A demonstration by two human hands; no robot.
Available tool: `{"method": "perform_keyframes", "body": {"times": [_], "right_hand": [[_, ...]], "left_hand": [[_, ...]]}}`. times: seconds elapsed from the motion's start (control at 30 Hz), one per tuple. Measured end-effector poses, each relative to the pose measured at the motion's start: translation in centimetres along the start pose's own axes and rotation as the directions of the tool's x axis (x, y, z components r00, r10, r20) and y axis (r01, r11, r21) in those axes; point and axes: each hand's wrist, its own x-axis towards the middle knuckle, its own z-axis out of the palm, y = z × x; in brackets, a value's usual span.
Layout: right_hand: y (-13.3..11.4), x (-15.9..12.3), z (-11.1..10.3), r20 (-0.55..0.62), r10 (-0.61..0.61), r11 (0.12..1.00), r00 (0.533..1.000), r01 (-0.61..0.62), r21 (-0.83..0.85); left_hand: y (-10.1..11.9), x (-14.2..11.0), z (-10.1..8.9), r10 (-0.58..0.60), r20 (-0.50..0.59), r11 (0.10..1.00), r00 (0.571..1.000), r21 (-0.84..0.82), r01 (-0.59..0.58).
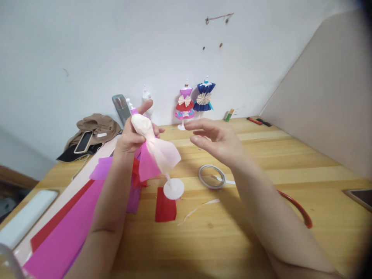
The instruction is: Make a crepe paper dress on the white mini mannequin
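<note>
My left hand (132,135) grips a small dress-form mannequin (142,124) by its torso and holds it tilted above the table. Pale pink and magenta paper flares from its waist like a skirt (165,155). Its round white base (173,189) hangs at the lower end of the stand. To the right, my right hand (215,139) is in the air with its fingers apart, holding nothing. Below that hand lies a roll of tape (212,176) with a loose white end. A red paper piece (165,205) rests under the mannequin's base.
Two dressed mannequins (185,101) (204,97) and a bare white one (147,101) stand by the wall. Long magenta paper (69,224) covers the left side. A flask (121,107), brown cloth (100,126) with a phone (83,142), and a red handle (299,209) lie around.
</note>
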Motion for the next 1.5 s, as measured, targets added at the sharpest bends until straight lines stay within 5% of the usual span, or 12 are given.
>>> {"method": "perform_keyframes", "body": {"times": [0.27, 0.67, 0.87, 1.1, 1.23, 1.4, 1.5], "right_hand": [[-0.8, -0.5, 0.3, 0.033, -0.149, 0.986, 0.988, 0.151, -0.069], [-1.9, -0.8, -0.3, 0.028, -0.047, 0.993, 0.998, 0.050, -0.104], [-1.9, -1.0, -0.3, 0.213, 0.095, 0.991, 0.972, -0.073, -0.110], [-0.3, -0.2, -1.3, 0.228, 0.173, 0.971, 0.958, -0.127, -0.201], [2.7, -1.8, -4.2, 0.122, 0.252, 0.819, 0.960, -0.144, -0.555], [5.7, -8.7, -8.6, -0.002, 0.504, 0.575, 0.863, -0.338, -0.745], [6.2, -12.6, -9.1, -0.042, 0.538, 0.533, 0.842, -0.378, -0.757]], "left_hand": [[-0.7, -0.3, -0.6, -0.003, 0.182, 0.999, 0.983, -0.037, 0.010], [1.6, 0.2, 0.8, -0.011, -0.122, 0.979, 0.992, 0.202, 0.036], [2.1, 0.1, 0.8, 0.003, -0.165, 0.970, 0.986, 0.239, 0.037], [0.9, 0.7, 0.6, -0.036, -0.218, 0.973, 0.975, 0.215, 0.084], [-0.7, 1.2, 1.0, -0.010, -0.263, 0.975, 0.965, 0.212, 0.067], [-1.9, 1.6, 1.6, -0.033, -0.275, 0.973, 0.961, 0.211, 0.093], [-2.1, 1.7, 1.8, -0.041, -0.283, 0.971, 0.958, 0.214, 0.105]]}}
